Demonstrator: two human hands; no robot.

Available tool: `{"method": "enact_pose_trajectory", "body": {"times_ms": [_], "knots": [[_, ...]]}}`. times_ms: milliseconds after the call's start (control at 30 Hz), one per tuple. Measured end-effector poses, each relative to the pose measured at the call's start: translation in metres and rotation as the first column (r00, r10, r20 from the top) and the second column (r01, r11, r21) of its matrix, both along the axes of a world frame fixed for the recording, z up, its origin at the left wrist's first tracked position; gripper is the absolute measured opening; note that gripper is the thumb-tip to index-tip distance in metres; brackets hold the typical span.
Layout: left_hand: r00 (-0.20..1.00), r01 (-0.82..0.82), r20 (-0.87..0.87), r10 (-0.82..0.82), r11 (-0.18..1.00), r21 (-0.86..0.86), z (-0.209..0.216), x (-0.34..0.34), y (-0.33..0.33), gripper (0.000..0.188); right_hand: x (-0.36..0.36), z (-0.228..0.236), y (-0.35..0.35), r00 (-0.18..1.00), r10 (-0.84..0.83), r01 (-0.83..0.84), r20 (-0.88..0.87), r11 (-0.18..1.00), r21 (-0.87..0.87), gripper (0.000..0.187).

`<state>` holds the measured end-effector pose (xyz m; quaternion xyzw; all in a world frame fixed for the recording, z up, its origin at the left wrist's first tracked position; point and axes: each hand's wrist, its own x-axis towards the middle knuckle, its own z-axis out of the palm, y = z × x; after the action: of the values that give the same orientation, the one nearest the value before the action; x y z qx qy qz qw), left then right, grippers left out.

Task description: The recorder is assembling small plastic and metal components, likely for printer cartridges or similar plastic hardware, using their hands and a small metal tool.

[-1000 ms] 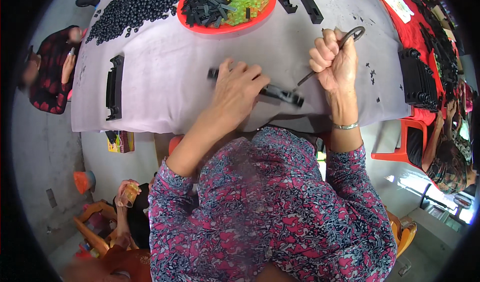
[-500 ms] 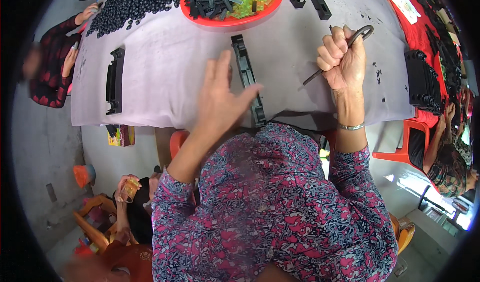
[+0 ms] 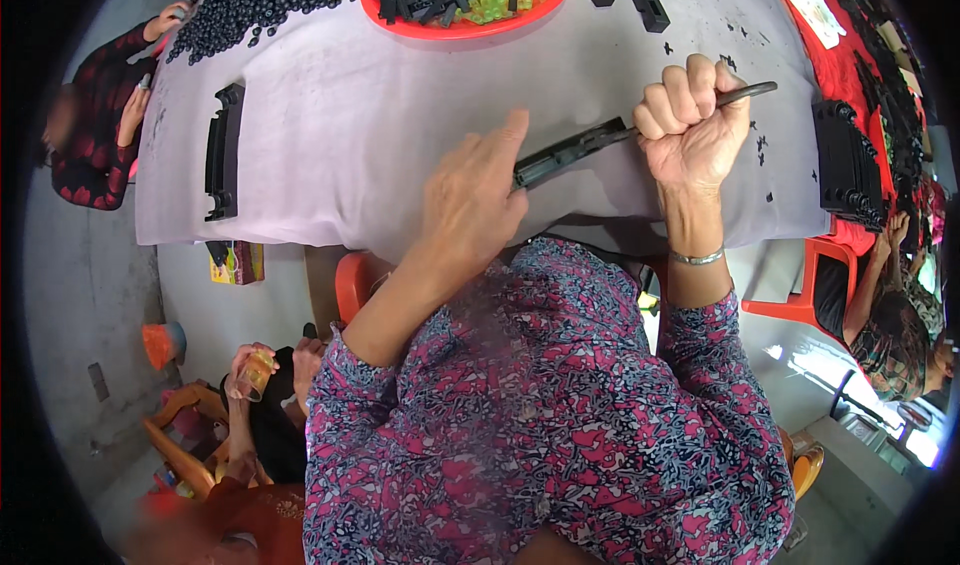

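A long black plastic channel-shaped part (image 3: 575, 152) lies slantwise in front of me, held at its left end by my left hand (image 3: 468, 193). The index finger of that hand stretches past the part, while the thumb is at its near side. My right hand (image 3: 692, 125) is closed in a fist, palm side up, around a dark metal rod (image 3: 757, 91) with a bent end. The rod's thin end meets the right tip of the black part; how far it goes in, I cannot tell.
A red tray (image 3: 470, 33) holds small black strips and yellow-green pieces, with a pile of round black pieces (image 3: 262, 5) to its left. Similar black parts (image 3: 223, 155) lie at left, far right (image 3: 848, 165) and far side (image 3: 642, 0). Other people sit around the table.
My left hand has taken hold of the black part, which has turned from nearly upright to slanting toward the right. The rod has tilted flatter, its thin end now at the part.
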<state>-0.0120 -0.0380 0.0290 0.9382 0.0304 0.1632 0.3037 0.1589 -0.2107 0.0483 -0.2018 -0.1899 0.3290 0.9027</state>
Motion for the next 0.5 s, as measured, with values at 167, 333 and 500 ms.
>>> {"method": "enact_pose_trajectory", "body": {"times_ms": [167,333,500], "knots": [[0.998,0.049,0.038,-0.047,0.998,-0.042,-0.005,-0.001,-0.001,0.046,-0.005,-0.014,0.011,0.999,-0.013,0.010,-0.042,0.998,-0.060,0.045],[0.992,0.098,0.073,-0.101,0.994,0.037,-0.011,0.003,-0.006,0.032,-0.005,-0.024,0.015,0.999,0.014,-0.018,-0.051,0.997,-0.070,0.044],[0.994,0.090,0.058,-0.092,0.995,0.041,-0.015,0.005,-0.007,0.029,-0.006,-0.026,0.017,0.998,-0.009,0.002,-0.066,0.993,-0.119,0.044]]}}
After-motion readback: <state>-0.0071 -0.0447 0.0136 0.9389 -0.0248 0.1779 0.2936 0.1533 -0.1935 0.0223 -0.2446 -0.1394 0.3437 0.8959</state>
